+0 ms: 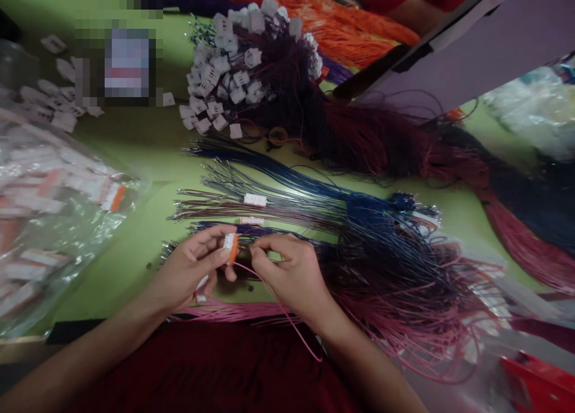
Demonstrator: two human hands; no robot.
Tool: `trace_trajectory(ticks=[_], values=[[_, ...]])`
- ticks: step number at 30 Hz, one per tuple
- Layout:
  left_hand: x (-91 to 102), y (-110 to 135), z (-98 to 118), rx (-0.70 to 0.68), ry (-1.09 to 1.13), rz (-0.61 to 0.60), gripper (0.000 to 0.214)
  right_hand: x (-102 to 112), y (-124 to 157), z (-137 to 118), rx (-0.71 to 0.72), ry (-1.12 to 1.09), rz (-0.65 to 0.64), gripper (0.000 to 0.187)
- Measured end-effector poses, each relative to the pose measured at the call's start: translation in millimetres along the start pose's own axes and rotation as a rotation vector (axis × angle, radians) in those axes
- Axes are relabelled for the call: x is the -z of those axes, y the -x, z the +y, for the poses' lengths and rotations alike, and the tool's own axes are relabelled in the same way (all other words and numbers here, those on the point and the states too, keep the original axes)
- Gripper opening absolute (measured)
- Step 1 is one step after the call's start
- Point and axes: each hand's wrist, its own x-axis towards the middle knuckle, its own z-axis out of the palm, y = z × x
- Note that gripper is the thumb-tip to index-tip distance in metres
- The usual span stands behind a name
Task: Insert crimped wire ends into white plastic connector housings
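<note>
My left hand point(197, 260) pinches a white and orange connector housing point(230, 249) between thumb and fingers, its orange face turned right. A pink wire point(287, 314) runs from the housing, under my right hand and down toward my shirt. Close to the orange face, my right hand point(287, 260) is closed in a pinch on a thin wire, whose tip is mostly hidden by the fingers. Just beyond my hands, one white connector point(255, 200) lies on the brown and grey wires point(215, 206), and another connector point(251, 221) lies nearer. Below my left hand, a further white and orange connector point(200, 290) is partly covered.
Blue wires point(269, 167) and pink wires point(233, 310) lie in bundles on the green table point(157, 155). A clear bag of connectors point(58, 209) is at left. Behind are white-plugged dark red cables point(224, 71) and orange wires point(350, 35). Another person's arm point(417, 14) shows at the top.
</note>
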Motion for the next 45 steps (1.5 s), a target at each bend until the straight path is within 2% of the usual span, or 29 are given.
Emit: trace_trajectory(ticks=[5, 9, 13, 19, 27, 36, 40, 42, 45], values=[[-0.7, 0, -1, -0.075, -0.06, 0.042, 0.04, -3, -2, 1, -0.14, -0.133, -0.077, 0.017], [-2.1, -1, 0, -0.095, -0.097, 0.075, 0.039, -7, -3, 2, -0.205, -0.201, -0.085, 0.015], [-7.0, 0, 1, -0.103, -0.109, 0.084, 0.037, -12, -4, 1, -0.172, -0.255, -0.08, 0.019], [-9.5, 1, -4, -0.1, -0.034, 0.051, 0.038, -15, -1, 0, -0.066, -0.116, -0.015, 0.02], [-5.8, 2, 2, -0.062, 0.003, 0.077, 0.04, -15, -1, -5, -0.105, -0.276, -0.009, 0.011], [-7.1, 2, 2, -0.076, -0.034, 0.076, 0.039, -21, 1, -1, -0.099, -0.235, -0.051, 0.014], [-5.4, 2, 0, -0.082, -0.013, 0.081, 0.04, -13, 2, 0, -0.135, -0.225, -0.091, 0.014], [-5.2, 2, 0, -0.081, -0.003, 0.093, 0.041, -3, -5, 2, -0.104, -0.134, -0.024, 0.02], [-6.2, 2, 2, -0.048, 0.007, 0.109, 0.042, 11, -28, 13, 0.013, 0.238, 0.246, 0.022]])
